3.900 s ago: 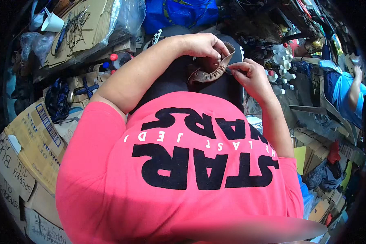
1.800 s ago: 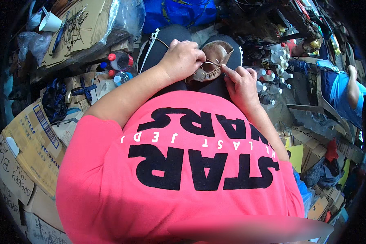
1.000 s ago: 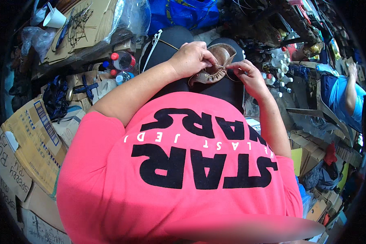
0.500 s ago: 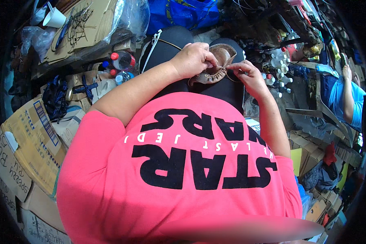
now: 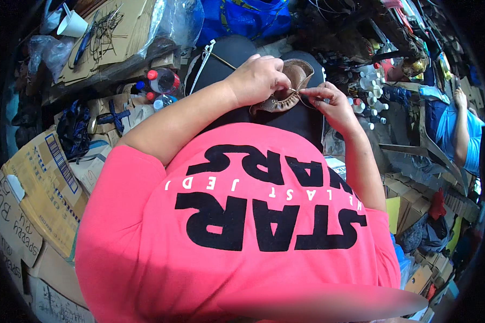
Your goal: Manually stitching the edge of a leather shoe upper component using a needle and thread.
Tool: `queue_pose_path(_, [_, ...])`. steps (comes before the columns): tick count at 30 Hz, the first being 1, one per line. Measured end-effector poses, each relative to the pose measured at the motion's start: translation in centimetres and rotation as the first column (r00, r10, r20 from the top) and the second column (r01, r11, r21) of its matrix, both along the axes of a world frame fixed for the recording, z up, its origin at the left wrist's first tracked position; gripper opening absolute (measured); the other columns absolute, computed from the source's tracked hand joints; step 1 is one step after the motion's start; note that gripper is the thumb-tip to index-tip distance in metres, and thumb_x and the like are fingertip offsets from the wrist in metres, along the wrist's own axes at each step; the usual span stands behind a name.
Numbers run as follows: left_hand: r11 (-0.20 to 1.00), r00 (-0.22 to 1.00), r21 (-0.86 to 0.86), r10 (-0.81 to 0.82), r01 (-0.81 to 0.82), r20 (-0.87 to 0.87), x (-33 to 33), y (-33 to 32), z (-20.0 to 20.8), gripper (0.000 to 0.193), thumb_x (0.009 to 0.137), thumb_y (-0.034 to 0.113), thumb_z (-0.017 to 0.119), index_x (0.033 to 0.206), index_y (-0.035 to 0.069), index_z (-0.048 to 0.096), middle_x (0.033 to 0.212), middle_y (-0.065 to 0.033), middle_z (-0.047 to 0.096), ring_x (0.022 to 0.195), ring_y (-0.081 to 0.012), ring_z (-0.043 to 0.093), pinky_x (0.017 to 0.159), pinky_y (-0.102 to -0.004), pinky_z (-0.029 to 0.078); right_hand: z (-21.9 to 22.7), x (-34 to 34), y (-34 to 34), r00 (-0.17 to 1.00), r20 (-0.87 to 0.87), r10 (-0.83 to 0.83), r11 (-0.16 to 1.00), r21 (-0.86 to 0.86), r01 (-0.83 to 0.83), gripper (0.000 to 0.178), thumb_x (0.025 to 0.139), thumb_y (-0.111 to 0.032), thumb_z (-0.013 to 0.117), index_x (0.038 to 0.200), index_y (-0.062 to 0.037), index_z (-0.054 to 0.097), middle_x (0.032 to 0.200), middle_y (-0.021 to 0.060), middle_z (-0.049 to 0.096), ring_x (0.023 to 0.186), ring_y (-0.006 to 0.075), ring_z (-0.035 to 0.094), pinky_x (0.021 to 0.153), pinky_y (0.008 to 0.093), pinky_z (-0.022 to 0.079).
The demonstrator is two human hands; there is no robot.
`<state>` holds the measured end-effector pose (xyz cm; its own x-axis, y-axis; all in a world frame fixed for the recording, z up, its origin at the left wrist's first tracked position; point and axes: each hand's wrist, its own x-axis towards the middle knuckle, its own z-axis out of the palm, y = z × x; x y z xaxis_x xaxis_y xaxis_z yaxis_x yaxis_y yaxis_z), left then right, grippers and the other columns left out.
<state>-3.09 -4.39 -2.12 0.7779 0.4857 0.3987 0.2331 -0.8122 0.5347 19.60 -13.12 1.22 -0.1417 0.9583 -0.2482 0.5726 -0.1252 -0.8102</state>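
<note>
Brown shoe piece (image 5: 299, 70) on lap (image 5: 230, 47). Left hand (image 5: 257, 81) at piece's left, pinching thin strand (image 5: 292, 90). Right hand (image 5: 331, 104) at piece's right, fingers narrow; grip cannot be told. Puckered stitches (image 5: 284, 104) along piece's near side look done; strand beside piece suggests stitching unfinished, remainder unclear.

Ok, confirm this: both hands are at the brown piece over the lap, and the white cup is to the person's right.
Not quite: the head view shows the white cup to the person's left. The left hand and right hand are indeed at the brown piece over the lap.
</note>
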Motion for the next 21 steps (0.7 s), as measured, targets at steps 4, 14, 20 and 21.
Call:
queue_pose_path(4, [0.992,0.996,0.121,0.039,-0.028,-0.084,0.3,-0.2,0.9,0.006,0.076,0.015,0.064,0.079,0.017,0.068,0.072,-0.0038,0.052,0.077,-0.0245,0.056,0.067,-0.0383,0.042,-0.1,0.0,-0.1,0.997,-0.067,-0.044,0.999,-0.014,0.044,0.024,0.081,-0.003,0.063,0.103,-0.0112,0.071,0.078,0.0011,0.05,0.075,0.011,0.05,0.07,0.0241,0.043])
queue_pose_path(14, [0.999,1.0,-0.046,0.021,-0.022,-0.005,0.2,0.3,0.1,0.009,0.073,0.011,0.068,0.082,0.014,0.07,0.073,-0.0071,0.053,0.074,-0.0281,0.057,0.065,-0.0396,0.046,-0.2,0.2,0.0,0.998,-0.056,-0.011,0.999,-0.047,0.008,0.024,0.083,-0.002,0.061,0.104,-0.0103,0.07,0.083,0.0009,0.052,0.08,0.0109,0.051,0.075,0.0234,0.042])
queue_pose_path(20, [1.0,1.0,0.005,0.029,-0.029,-0.011,0.2,0.4,-0.1,0.009,0.073,0.012,0.068,0.082,0.015,0.071,0.073,-0.0074,0.054,0.073,-0.0279,0.057,0.065,-0.0398,0.046,-0.4,0.2,0.1,0.998,-0.069,-0.009,0.999,-0.043,0.006,0.024,0.083,-0.001,0.06,0.104,-0.01,0.07,0.083,0.0008,0.052,0.08,0.0111,0.051,0.076,0.0237,0.042])
queue_pose_path(21, [0.999,1.0,-0.037,0.023,-0.023,-0.008,0.2,0.4,-0.1,0.01,0.073,0.011,0.068,0.082,0.015,0.071,0.073,-0.0076,0.054,0.074,-0.0281,0.057,0.065,-0.0393,0.046,-0.3,0.2,0.0,0.997,-0.073,-0.017,0.999,-0.047,0.013,0.025,0.083,-0.001,0.059,0.104,-0.01,0.07,0.083,0.0007,0.051,0.08,0.0111,0.05,0.077,0.0236,0.042])
